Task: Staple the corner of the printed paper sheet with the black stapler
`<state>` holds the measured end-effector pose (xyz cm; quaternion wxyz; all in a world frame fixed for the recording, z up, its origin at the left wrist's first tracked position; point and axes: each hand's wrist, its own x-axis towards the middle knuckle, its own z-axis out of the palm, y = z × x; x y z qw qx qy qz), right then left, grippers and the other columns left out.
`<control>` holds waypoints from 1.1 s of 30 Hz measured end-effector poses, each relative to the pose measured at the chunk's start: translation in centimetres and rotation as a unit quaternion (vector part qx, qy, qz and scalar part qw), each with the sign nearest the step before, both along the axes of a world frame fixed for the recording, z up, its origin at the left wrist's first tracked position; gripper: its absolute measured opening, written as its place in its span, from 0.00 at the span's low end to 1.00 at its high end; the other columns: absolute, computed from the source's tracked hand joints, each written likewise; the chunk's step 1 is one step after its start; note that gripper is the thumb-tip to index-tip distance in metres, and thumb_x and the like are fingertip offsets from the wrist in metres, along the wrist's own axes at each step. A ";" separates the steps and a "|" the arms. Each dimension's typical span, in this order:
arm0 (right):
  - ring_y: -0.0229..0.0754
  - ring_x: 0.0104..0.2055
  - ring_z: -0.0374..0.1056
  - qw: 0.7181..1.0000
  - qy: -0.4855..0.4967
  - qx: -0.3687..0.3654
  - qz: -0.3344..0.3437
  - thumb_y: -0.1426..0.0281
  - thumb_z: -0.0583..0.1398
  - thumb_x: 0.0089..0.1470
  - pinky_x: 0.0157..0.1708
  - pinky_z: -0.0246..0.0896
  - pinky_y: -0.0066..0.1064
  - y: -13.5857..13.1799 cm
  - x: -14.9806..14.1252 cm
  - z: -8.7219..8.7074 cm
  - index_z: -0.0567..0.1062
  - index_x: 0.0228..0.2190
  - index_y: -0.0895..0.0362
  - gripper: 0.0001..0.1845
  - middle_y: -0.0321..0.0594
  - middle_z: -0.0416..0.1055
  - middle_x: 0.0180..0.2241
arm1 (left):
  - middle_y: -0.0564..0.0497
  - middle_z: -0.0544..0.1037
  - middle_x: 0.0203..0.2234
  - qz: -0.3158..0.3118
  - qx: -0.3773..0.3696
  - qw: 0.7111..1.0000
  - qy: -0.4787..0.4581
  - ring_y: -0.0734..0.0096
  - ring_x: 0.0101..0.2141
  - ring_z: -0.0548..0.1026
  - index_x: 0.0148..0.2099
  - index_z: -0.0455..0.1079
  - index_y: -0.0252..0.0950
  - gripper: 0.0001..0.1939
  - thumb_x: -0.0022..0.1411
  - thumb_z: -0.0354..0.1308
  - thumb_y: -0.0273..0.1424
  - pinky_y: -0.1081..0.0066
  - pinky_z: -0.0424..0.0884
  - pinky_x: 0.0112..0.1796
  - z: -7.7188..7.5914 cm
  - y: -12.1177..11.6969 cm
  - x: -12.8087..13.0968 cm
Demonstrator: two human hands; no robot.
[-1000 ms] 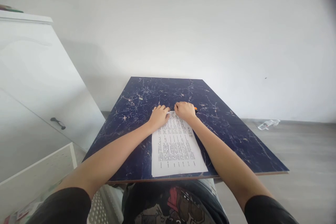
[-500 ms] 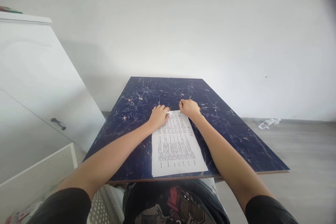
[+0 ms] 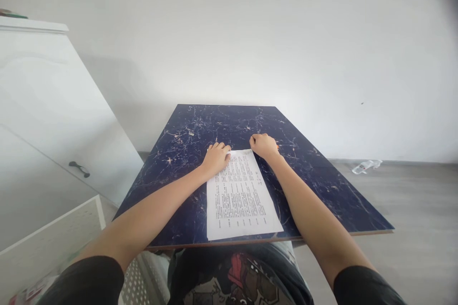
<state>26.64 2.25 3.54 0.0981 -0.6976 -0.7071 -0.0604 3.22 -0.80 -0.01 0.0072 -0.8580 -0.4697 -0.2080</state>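
Note:
A printed sheet of paper lies on the dark blue marbled table, its near end close to the front edge. My left hand is on the upper left corner of the sheet, fingers bent over it and thumb beside them, gripping it against the table. Just beyond the sheet's upper right corner, my right hand is closed in a fist on the table. A small orange end pokes out behind that fist; the rest of the thing is hidden by the fingers.
A white cabinet with a dark handle stands at the left, with a white perforated basket at lower left. Against the far side of the table is a pale wall. Clear plastic lies on the floor at right.
My right hand has moved a little to the right, off the sheet's upper right corner, which now shows. My left hand and the sheet have stayed in place.

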 end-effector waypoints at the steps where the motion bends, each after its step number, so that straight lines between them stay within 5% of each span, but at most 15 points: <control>1: 0.50 0.39 0.76 1.000 0.002 -0.002 -0.003 0.63 0.48 0.68 0.37 0.62 0.32 0.0 -0.1 0.1 0.82 0.39 0.58 0.23 0.50 0.79 0.37 | 0.44 0.76 0.45 0.000 0.000 1.000 0.000 0.55 0.49 0.71 0.52 0.74 0.38 0.12 0.72 0.52 0.31 0.56 0.65 0.51 0.0 0.0 0.0; 11: 0.49 0.37 0.75 0.999 0.025 0.018 -0.022 0.66 0.49 0.68 0.36 0.59 0.32 -0.8 -0.1 0.7 0.81 0.37 0.59 0.22 0.52 0.78 0.34 | 0.42 0.75 0.47 0.000 0.010 1.000 0.021 0.52 0.51 0.70 0.44 0.79 0.36 0.16 0.72 0.50 0.35 0.53 0.63 0.51 0.5 -0.1 -0.1; 18: 0.41 0.24 0.63 0.987 0.062 0.144 0.030 0.66 0.47 0.68 0.28 0.47 0.32 -3.2 -1.6 2.9 0.76 0.28 0.58 0.23 0.44 0.72 0.24 | 0.33 0.72 0.52 -0.005 0.021 0.995 0.097 0.44 0.54 0.67 0.59 0.72 0.29 0.25 0.69 0.51 0.39 0.48 0.63 0.51 0.2 -0.6 0.5; 24: 0.37 0.21 0.53 0.959 0.093 0.263 0.057 0.67 0.46 0.69 0.28 0.44 0.32 -5.1 -3.5 4.2 0.71 0.25 0.57 0.23 0.38 0.64 0.20 | 0.35 0.70 0.54 0.009 0.015 0.996 0.091 0.47 0.53 0.68 0.63 0.68 0.32 0.26 0.71 0.50 0.42 0.51 0.64 0.51 0.0 -0.5 0.3; 28: 0.37 0.21 0.53 0.962 0.114 0.237 0.069 0.67 0.47 0.69 0.27 0.43 0.32 -5.4 -3.8 4.1 0.70 0.24 0.56 0.23 0.38 0.64 0.19 | 0.36 0.71 0.53 0.009 0.013 0.996 0.084 0.48 0.52 0.68 0.62 0.69 0.33 0.23 0.72 0.50 0.40 0.53 0.64 0.51 -0.2 -0.4 0.4; 33: 0.39 0.24 0.60 0.975 0.108 0.157 0.110 0.67 0.49 0.68 0.28 0.44 0.32 -5.5 -6.2 2.8 0.73 0.26 0.56 0.21 0.40 0.70 0.22 | 0.41 0.76 0.47 0.028 -0.001 0.998 0.057 0.53 0.51 0.70 0.53 0.74 0.35 0.16 0.72 0.46 0.26 0.57 0.64 0.51 0.3 0.1 0.2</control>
